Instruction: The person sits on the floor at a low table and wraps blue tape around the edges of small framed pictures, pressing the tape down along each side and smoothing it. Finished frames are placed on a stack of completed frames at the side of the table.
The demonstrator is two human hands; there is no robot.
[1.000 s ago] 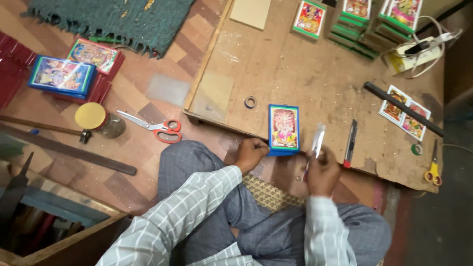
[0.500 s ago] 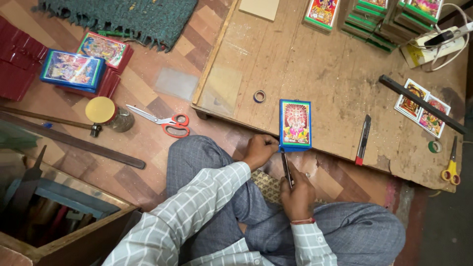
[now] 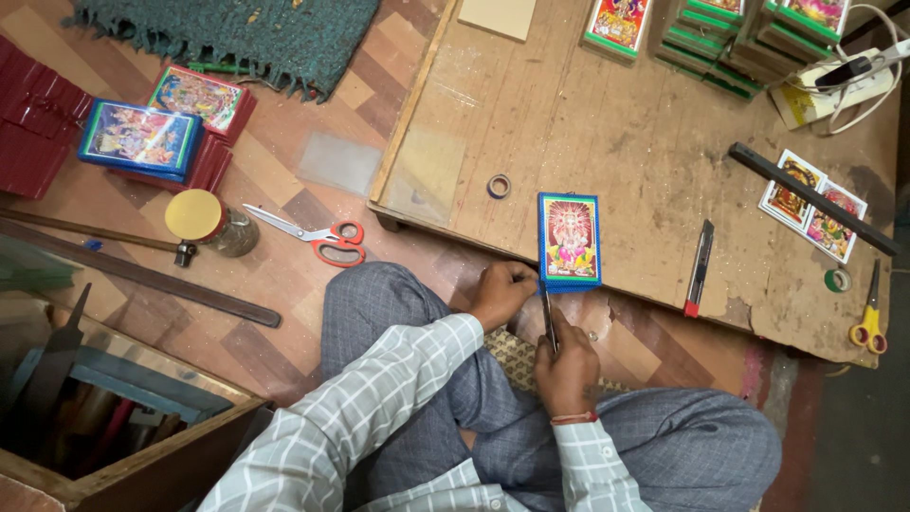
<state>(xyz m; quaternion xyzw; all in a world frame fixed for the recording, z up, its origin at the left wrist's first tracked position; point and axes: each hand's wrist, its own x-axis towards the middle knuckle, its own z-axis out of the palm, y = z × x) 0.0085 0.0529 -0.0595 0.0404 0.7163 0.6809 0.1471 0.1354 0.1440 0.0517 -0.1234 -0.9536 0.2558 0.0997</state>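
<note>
left hand (image 3: 502,289) grip: pinches blue picture frame (image 3: 570,240) at its 7 o'clock corner | right hand (image 3: 567,365) grip: holds thin blade (image 3: 549,318) | tip: press frame flat on surface (image 3: 607,133), cut slowly

Left hand (image 3: 500,290) curled into a fist at frame centre; right hand (image 3: 567,368) just below, fingers closed in a tight grip.

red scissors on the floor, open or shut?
Open. The red-handled scissors lie flat on the tiled floor beside the wooden board, blades spread apart at the tips, the two handle loops separated.
</note>
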